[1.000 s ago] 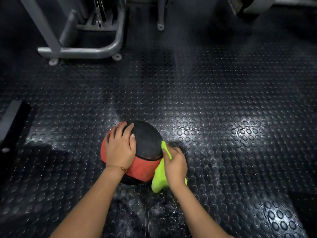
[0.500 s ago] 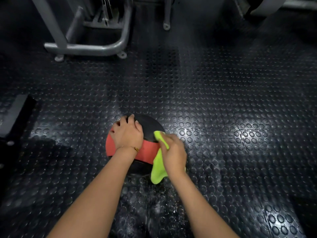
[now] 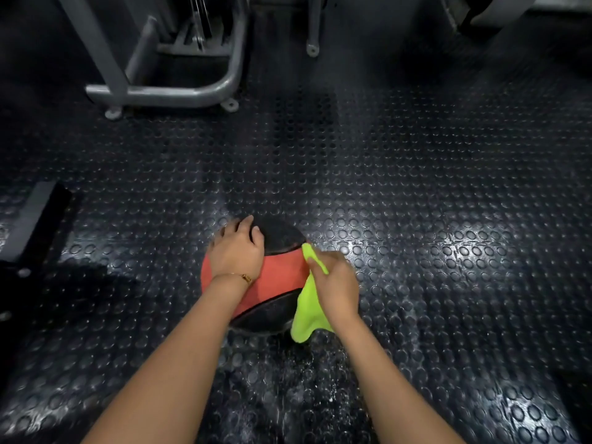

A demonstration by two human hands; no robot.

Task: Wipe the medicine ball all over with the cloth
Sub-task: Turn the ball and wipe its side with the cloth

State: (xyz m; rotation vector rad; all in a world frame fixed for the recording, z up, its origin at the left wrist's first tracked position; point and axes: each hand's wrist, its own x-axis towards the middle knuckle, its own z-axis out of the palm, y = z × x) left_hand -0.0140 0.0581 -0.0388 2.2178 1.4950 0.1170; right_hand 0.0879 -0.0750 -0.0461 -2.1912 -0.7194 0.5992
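My right hand (image 3: pixel 336 283) is closed on the green cloth (image 3: pixel 309 310) and presses it against the right side of the medicine ball (image 3: pixel 282 277). A loose end of the cloth hangs down to the floor (image 3: pixel 416 203) just under my wrist. My left hand (image 3: pixel 235 251) lies flat on top of the ball with its fingers spread a little, not gripping, just holding the ball so it will not roll. Both my arms reach forward and down, and the left wrist has a thin gold bracelet (image 3: pixel 243 277) on it. The ball sits on the bumpy black floor, in the near middle part of it, well away from the floor's edges. I think I am in the middle of the wiping job, doing the right side now. The bottom of the ball touches the floor, so I guess it is not clean yet. Next, I would need to roll the ball with my left hand and rub the new part. Far off, near the top edge of the floor, stands a gray metal frame (image 3: pixel 179 91).
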